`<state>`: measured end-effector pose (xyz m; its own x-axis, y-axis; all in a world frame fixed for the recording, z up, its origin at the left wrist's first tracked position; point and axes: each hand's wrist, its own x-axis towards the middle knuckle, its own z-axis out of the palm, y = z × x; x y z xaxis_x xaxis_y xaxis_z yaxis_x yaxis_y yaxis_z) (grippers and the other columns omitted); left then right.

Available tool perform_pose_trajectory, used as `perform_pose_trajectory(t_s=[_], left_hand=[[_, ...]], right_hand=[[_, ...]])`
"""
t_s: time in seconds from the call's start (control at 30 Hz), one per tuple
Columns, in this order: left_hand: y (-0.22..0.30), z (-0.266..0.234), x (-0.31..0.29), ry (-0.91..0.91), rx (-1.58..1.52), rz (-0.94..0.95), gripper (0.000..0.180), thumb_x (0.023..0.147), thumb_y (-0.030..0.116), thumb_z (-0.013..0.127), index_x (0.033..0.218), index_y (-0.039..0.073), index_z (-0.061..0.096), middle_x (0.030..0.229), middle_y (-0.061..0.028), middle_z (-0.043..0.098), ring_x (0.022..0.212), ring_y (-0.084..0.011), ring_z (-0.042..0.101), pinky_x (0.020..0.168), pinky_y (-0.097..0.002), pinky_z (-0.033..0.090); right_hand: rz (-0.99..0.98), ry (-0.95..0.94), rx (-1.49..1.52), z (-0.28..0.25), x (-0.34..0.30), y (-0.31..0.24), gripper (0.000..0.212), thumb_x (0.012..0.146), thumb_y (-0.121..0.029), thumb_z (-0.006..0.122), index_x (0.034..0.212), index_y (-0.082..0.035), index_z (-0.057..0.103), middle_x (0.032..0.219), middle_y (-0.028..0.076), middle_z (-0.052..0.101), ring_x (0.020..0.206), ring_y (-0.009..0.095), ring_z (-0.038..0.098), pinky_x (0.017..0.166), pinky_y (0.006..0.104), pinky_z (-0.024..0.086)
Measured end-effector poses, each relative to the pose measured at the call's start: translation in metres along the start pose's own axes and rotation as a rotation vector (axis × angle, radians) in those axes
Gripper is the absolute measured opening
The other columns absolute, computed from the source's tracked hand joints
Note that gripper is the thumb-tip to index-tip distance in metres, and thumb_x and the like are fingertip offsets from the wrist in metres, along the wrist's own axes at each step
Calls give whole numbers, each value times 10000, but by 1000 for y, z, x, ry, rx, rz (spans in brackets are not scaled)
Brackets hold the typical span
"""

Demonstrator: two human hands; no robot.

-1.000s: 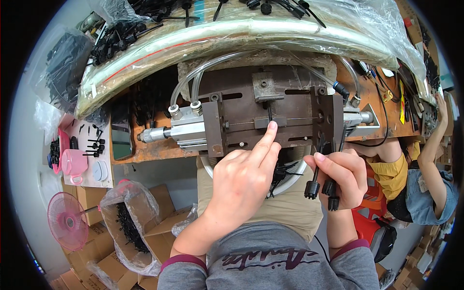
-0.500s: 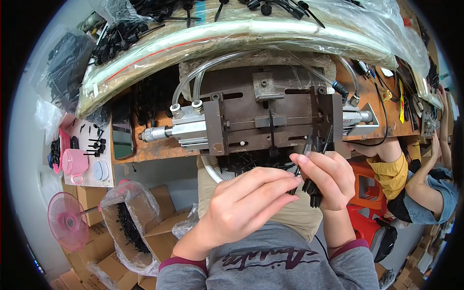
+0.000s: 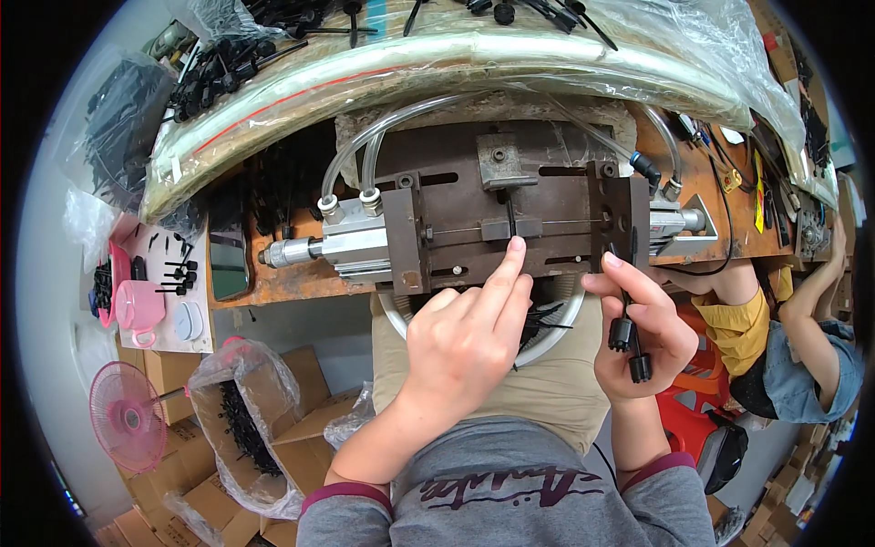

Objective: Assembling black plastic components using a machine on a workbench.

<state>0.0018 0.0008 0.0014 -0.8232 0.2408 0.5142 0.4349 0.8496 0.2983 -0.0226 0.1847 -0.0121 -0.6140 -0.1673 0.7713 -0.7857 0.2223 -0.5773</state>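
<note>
A dark metal fixture (image 3: 565, 202) lies before me, with a small clamping block (image 3: 497, 230) at its middle. A thin black stem (image 3: 512, 202) runs through that block toward the raised bracket (image 3: 500, 157) behind it. My left hand (image 3: 465, 333) reaches over the near edge, index finger stretched out, its tip at the stem's near end; the other fingers bend loosely and hold nothing visible. To the right, my right hand (image 3: 649, 342) is closed around black plastic stems with ribbed round heads (image 3: 640, 367). Two heads hang below its fingers.
Air cylinders (image 3: 360, 248) with clear hoses (image 3: 342, 164) flank the fixture. A white-rimmed container (image 3: 556, 339) of black parts sits below it. Left are a pink fan (image 3: 128, 417) and a plastic-lined carton (image 3: 241, 428). A co-worker (image 3: 811, 356) sits at far right.
My hands were together before the fixture, both at the black stems. My left hand has moved forward to the clamped stem; my right has shifted right with its stems.
</note>
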Motion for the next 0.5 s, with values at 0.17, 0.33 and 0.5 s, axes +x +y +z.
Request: perform_pose_trajectory(t_s=[0.17, 0.33, 0.5], left_hand=[[-5, 2, 4, 4, -33, -14, 262, 680, 129, 820, 911, 62, 716, 1172, -82, 709, 560, -150, 599, 522, -251, 450], [-4, 1, 4, -12, -30, -19, 266, 679, 137, 823, 911, 66, 714, 1178, -79, 707, 545, -153, 590, 523, -251, 456], [-6, 2, 3, 2, -44, -21, 257, 695, 153, 819, 915, 70, 713, 1183, -67, 706, 539, -159, 583, 520, -252, 454]], right_hand=[[34, -65, -76, -7, -3, -6, 425, 701, 231, 554, 1048, -9, 500, 1137, 302, 654, 844, 306, 731, 685, 335, 588], [-18, -55, -233, -7, 2, -12, 370, 679, 166, 714, 980, -13, 595, 1073, 201, 681, 766, 268, 711, 652, 315, 585], [-103, -34, -390, -8, 6, -18, 369, 649, 102, 794, 972, -9, 654, 966, 125, 651, 742, 246, 686, 604, 307, 570]])
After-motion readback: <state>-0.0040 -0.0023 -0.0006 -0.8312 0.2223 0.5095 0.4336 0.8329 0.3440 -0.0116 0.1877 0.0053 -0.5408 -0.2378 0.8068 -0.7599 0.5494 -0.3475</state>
